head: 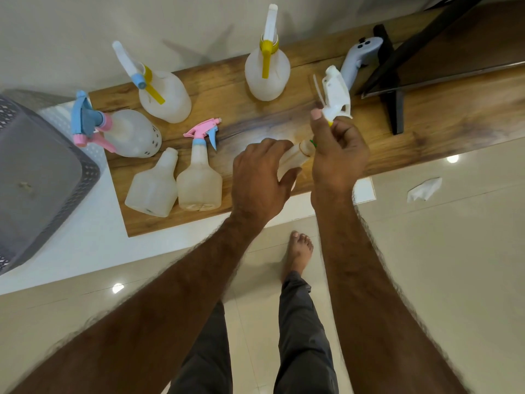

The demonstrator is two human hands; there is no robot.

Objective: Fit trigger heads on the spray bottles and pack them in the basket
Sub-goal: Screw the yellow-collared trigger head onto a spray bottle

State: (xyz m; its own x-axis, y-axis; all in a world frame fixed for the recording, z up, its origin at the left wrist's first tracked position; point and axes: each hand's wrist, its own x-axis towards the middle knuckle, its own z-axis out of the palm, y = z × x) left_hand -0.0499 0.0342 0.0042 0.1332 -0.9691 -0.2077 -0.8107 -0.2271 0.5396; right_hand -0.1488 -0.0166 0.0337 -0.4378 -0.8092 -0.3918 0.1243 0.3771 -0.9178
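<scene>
Trigger head [336, 95], hard white plastic with a thin dip tube, pinched in my right hand [338, 157] just above the open neck of a cloudy, soft-shouldered bottle [295, 157], which my left hand [260, 177] wraps tight over the grainy wooden board [426, 123]. Capless twin bottle [153, 189] stands well left beside a pink-and-blue-headed one [199, 177]; perforated grey basket [34, 172] sits at the far left edge
</scene>
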